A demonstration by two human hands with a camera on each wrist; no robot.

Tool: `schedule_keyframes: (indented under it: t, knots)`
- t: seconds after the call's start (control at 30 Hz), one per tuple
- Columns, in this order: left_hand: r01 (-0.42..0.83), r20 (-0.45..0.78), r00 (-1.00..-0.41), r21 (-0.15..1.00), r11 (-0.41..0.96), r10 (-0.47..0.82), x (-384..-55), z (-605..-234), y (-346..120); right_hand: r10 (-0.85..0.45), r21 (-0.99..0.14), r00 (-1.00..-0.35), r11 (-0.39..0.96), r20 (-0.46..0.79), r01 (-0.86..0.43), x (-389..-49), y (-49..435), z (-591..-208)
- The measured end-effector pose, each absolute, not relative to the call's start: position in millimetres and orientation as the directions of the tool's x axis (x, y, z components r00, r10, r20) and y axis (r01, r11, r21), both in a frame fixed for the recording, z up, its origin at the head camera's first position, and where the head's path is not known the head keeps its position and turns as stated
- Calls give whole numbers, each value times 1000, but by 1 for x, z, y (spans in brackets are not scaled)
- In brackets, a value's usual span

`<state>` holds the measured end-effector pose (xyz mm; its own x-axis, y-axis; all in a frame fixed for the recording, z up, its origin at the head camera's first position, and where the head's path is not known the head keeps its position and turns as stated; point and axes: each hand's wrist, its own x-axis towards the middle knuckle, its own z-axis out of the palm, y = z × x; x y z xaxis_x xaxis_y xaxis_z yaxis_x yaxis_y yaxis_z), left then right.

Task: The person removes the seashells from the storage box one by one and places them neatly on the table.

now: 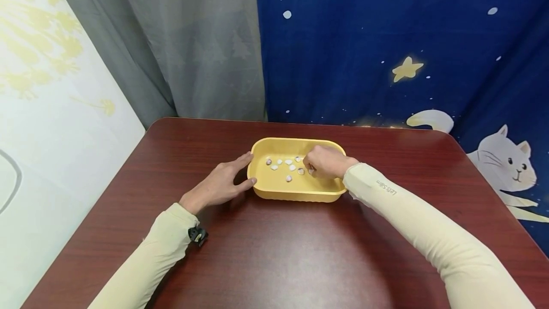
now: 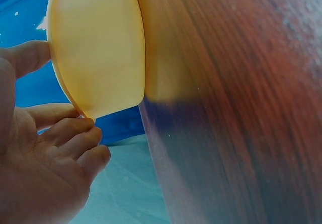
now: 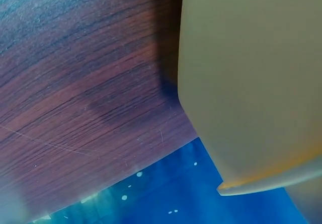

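Observation:
A yellow oblong tub stands on the table with several small shell-like pieces spread over its bottom, some white, some with dark purplish marks. At its left end, my left hand touches the rim with thumb and fingertips, the fingers fairly straight. The left wrist view shows that hand against the edge of the tub. Inside the tub's right half is my right hand, fingers curled downward among the pieces. Its fingertips are hidden, and the right wrist view shows mostly the tub's outer wall.
The dark red wooden table has its back edge just behind the tub. Beyond it hang a grey curtain and a blue curtain with stars and a cat. A white patterned panel stands on the left.

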<state>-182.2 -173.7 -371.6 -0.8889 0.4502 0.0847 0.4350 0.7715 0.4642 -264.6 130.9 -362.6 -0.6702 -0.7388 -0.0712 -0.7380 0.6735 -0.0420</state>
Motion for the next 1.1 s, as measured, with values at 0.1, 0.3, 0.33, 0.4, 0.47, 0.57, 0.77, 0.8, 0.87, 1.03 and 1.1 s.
schedule_keyframes:
  t: [0.1,0.3,0.33,0.4,0.47,0.57,0.77,0.8,0.87,1.03,1.1]
  knots:
    - [432,82,-890,465,773,448,-183,-372,-175,-746,-54,-663,666,-64,-744,-265,131,-361]
    - [433,80,-889,464,773,450,-185,-372,-175,-759,-85,-649,651,-50,-754,-265,134,-359]
    - [437,82,-887,461,772,454,-185,-372,-175,-760,-88,-648,650,-47,-755,-265,134,-358]
    - [436,80,-888,464,771,454,-185,-371,-175,-760,-98,-649,649,-37,-755,-264,135,-356]
    - [435,80,-888,467,770,453,-185,-371,-175,-759,-110,-651,649,-17,-753,-263,137,-354]
    - [438,82,-886,468,768,455,-184,-370,-175,-761,-142,-648,639,23,-756,-260,139,-348]
    - [428,71,-890,469,773,450,-185,-371,-175,-775,-173,-628,610,75,-773,-253,142,-339]
    - [424,68,-892,471,774,447,-185,-371,-175,-774,-171,-628,610,80,-774,-252,143,-337]
    - [423,66,-892,473,773,447,-184,-371,-175,-773,-169,-629,611,88,-774,-249,143,-335]
    - [422,60,-891,472,774,450,-184,-371,-175,-776,-165,-622,603,105,-781,-240,142,-331]
    - [421,57,-891,471,775,450,-184,-371,-175,-785,-165,-607,587,124,-793,-237,141,-331]
